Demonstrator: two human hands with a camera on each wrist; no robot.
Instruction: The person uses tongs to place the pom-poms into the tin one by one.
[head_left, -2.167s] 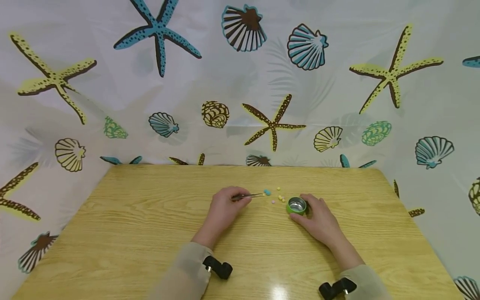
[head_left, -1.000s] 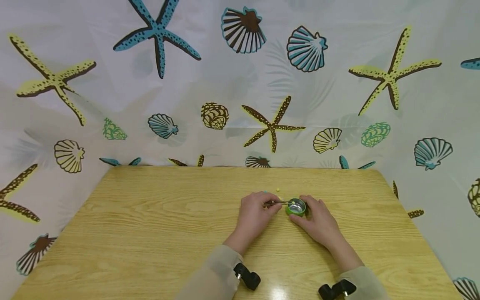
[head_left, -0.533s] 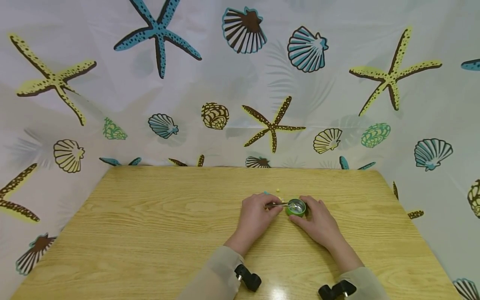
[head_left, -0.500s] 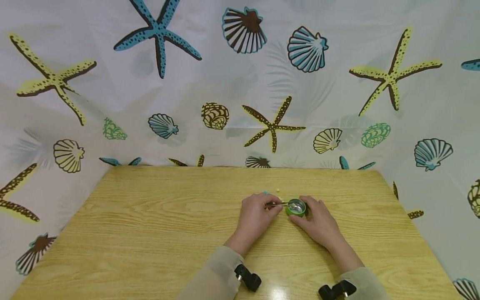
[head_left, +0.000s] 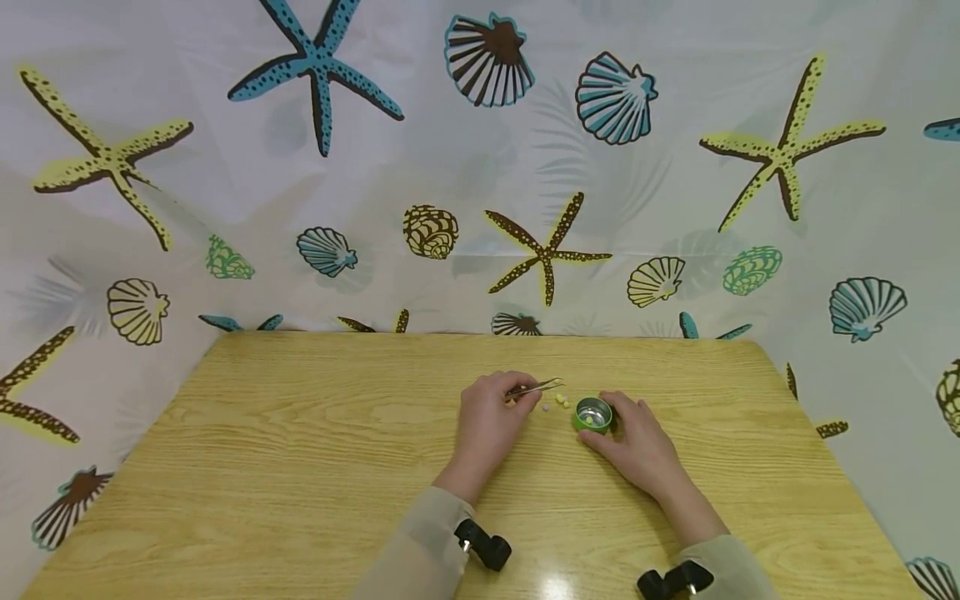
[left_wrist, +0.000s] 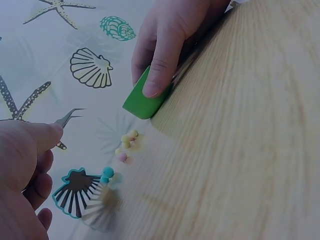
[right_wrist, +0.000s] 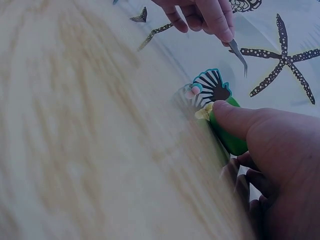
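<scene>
My left hand (head_left: 487,421) pinches metal tweezers (left_wrist: 66,118), whose bent tips stand apart with nothing between them in the left wrist view. They are raised behind a small loose group of beads. My right hand (head_left: 633,437) holds a small round green tin (head_left: 593,415) by its sides, thumb in front. The tin stands upright and open at the top, silvery inside, with a yellow bead (head_left: 588,421) in it. Left of the tin lie several yellow beads (left_wrist: 126,140), a pink bead (left_wrist: 123,157) and blue beads (left_wrist: 106,174); in the head view the left hand hides the blue ones.
The wooden table (head_left: 337,433) extends on both sides of the hands. Behind it hangs a white cloth (head_left: 465,167) printed with starfish and shells, which also runs along the left and right sides. Black wrist mounts (head_left: 483,546) sit on both sleeves.
The tweezers carried a yellow bead to the tin, where a yellow bead now lies. My left hand has since drawn back left and away, its tweezers out of the tin. My right hand stayed put.
</scene>
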